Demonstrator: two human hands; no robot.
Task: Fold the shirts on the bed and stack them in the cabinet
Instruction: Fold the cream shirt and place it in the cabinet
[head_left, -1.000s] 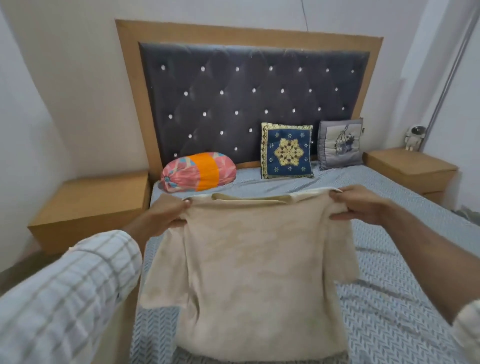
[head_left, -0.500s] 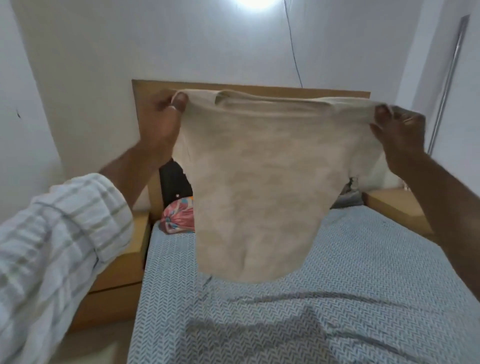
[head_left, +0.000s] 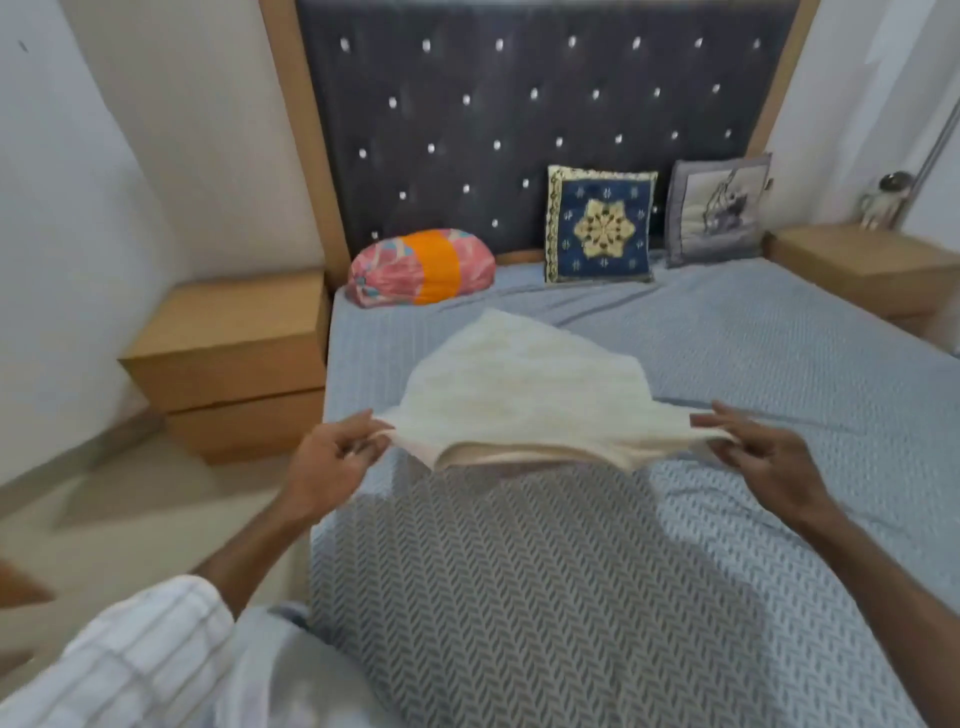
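While both hands, left hand (head_left: 332, 462) and right hand (head_left: 763, 457), pinch the shirt (head_left: 524, 384), three cushions line the headboard (head_left: 519, 114).

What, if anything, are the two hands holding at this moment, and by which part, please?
Both hold the cream shirt: the left hand and right hand each pinch one end of its near edge, above the bed.

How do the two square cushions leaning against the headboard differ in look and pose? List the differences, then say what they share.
The blue cushion carries a gold star medallion inside a patterned border; the grey cushion shows a pale picture too blurred to identify. The blue cushion sits nearer the middle of the bed, the grey cushion nearer its right edge. Both are square and stand propped against the headboard.
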